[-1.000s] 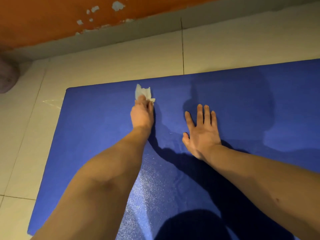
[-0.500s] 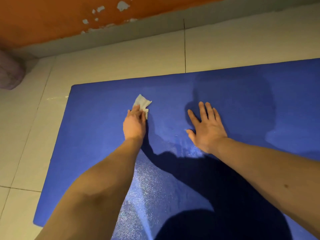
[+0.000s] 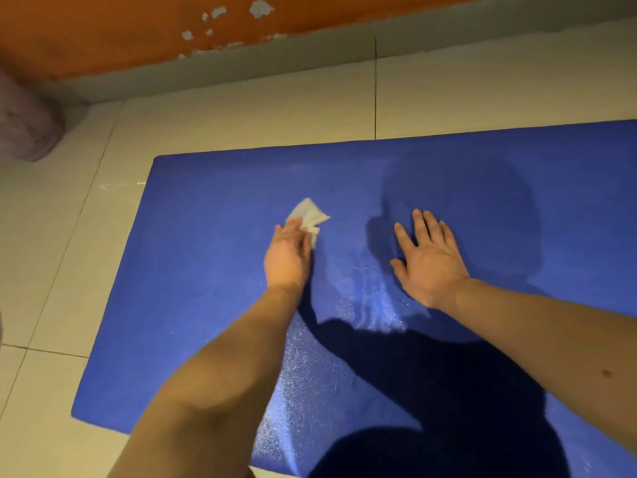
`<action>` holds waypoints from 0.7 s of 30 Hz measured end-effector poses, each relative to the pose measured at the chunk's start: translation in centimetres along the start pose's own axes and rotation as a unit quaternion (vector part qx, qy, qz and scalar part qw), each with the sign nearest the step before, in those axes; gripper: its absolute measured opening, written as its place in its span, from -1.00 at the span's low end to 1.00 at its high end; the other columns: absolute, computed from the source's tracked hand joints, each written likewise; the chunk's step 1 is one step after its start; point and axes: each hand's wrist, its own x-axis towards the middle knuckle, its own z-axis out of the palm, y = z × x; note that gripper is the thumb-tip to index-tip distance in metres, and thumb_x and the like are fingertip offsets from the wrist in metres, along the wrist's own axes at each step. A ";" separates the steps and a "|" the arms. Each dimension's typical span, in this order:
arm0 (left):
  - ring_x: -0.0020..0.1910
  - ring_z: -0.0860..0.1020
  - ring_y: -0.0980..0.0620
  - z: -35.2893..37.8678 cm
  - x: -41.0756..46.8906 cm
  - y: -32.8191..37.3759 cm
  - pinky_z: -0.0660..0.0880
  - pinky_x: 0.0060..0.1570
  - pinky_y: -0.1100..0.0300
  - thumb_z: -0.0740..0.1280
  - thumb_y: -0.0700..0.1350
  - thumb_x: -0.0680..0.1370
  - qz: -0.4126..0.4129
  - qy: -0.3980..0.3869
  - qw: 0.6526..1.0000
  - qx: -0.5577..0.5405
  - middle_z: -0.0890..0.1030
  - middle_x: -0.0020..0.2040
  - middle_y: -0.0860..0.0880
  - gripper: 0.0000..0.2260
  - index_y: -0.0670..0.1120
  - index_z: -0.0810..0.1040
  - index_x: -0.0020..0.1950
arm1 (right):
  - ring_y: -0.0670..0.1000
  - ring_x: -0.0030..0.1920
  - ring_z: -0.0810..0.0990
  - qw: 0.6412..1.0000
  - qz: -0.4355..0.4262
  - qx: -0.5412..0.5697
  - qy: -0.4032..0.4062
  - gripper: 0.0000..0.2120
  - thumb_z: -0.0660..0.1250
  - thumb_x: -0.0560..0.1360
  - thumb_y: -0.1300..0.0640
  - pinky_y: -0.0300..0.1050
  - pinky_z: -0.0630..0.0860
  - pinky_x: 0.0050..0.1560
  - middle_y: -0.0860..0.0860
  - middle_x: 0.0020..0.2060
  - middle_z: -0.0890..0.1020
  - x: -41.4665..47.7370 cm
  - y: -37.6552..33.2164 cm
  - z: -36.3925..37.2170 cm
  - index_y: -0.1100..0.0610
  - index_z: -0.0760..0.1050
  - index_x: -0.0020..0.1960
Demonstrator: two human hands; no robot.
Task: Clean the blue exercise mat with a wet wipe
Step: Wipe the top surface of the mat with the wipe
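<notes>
**Wipe drawn back from the mat's far edge**

Since a second ago the left hand point(image 3: 287, 258) has pulled the wipe point(image 3: 310, 215) away from the far edge of the mat point(image 3: 206, 288) and toward the person, while the right hand point(image 3: 431, 260) has stayed planted in about the same spot.

From the head camera, the blue mat lies flat on the pale floor tiles point(image 3: 241, 112), its far edge running near an orange wall point(image 3: 103, 29) with chipped paint. The crumpled white wipe sits on the mat's upper middle. The left hand presses on it with fingers laid out fairly straight, and most of the wipe pokes out beyond the fingertips. Whether the thumb pinches a corner underneath cannot be told. The right hand rests palm down with fingers spread, holding nothing, just beside the left and apart from the wipe. A shiny streak between the two arms looks like damp, already wiped mat.

Wiping looks well under way in this left part. The next stroke likely calls for steady downward pressure and a shift sideways onto dry mat, with the right hand bracing.
</notes>
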 end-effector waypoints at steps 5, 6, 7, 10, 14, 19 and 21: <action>0.18 0.54 -0.23 -1.3 -1.1 -0.9 0.48 0.08 -0.03 0.23 -0.06 0.67 -0.072 0.025 0.997 -0.004 0.58 0.19 -0.11 -0.83 -0.10 0.58 0.10 | 0.21 0.61 -0.24 1.000 0.002 -0.003 -0.018 -0.34 -0.07 0.68 -0.17 0.16 -0.20 0.60 0.21 0.61 -0.22 -1.7 0.6 0.1 0.09 -0.19 0.66; 0.08 0.56 -0.21 -0.4 -1.7 0.3 0.50 0.05 -0.04 0.25 -0.09 0.66 -0.047 0.029 0.998 -0.024 0.58 0.10 -0.11 -0.85 -0.12 0.56 0.01 | 0.21 0.61 -0.24 1.000 0.002 -0.004 -0.020 -0.34 -0.07 0.68 -0.17 0.15 -0.20 0.60 0.22 0.61 -0.21 -1.9 0.5 0.2 0.09 -0.19 0.66; 0.04 0.56 -0.20 0.7 -2.4 1.6 0.51 0.03 -0.04 0.26 -0.10 0.65 -0.017 0.026 0.999 -0.037 0.57 0.08 -0.11 -0.86 -0.12 0.55 -0.02 | 0.22 0.61 -0.25 1.000 0.004 -0.003 -0.023 -0.34 -0.07 0.69 -0.17 0.15 -0.20 0.60 0.22 0.61 -0.22 -2.1 0.3 0.2 0.10 -0.19 0.66; 0.33 0.46 -0.14 4.3 -4.5 5.2 0.43 0.31 0.04 0.23 -0.11 0.66 0.068 -0.037 0.995 -0.058 0.49 0.38 -0.10 -0.77 -0.13 0.59 0.23 | 0.22 0.61 -0.26 0.999 0.008 0.005 -0.032 -0.33 -0.07 0.69 -0.17 0.14 -0.20 0.60 0.22 0.61 -0.24 -2.7 -0.3 0.3 0.11 -0.21 0.65; 0.54 0.24 -0.08 4.0 -5.4 5.7 0.17 0.52 0.10 0.19 -0.09 0.70 0.087 -0.075 0.992 -0.049 0.40 0.51 -0.07 -0.67 -0.15 0.50 0.42 | 0.21 0.61 -0.27 0.999 0.005 0.007 -0.034 -0.33 -0.07 0.69 -0.17 0.13 -0.18 0.61 0.20 0.61 -0.25 -3.7 -0.8 0.8 0.10 -0.22 0.65; 0.52 0.29 -0.16 -0.4 -5.7 -2.9 0.33 0.37 0.05 0.25 0.00 0.67 -0.036 -0.004 0.999 -0.002 0.45 0.47 -0.02 -0.68 -0.07 0.54 0.39 | 0.20 0.61 -0.27 0.999 0.010 0.017 -0.044 -0.34 -0.06 0.70 -0.15 0.11 -0.17 0.61 0.20 0.61 -0.26 -5.4 -0.6 1.1 0.10 -0.21 0.66; 0.49 0.34 -0.21 -2.4 -6.2 -5.1 0.40 0.27 0.00 0.24 0.01 0.67 -0.092 0.016 0.996 0.015 0.48 0.45 -0.08 -0.68 -0.05 0.53 0.39 | 0.21 0.61 -0.27 0.999 0.014 0.022 -0.048 -0.34 -0.05 0.70 -0.15 0.10 -0.17 0.61 0.20 0.61 -0.26 -6.1 -0.6 1.1 0.10 -0.21 0.65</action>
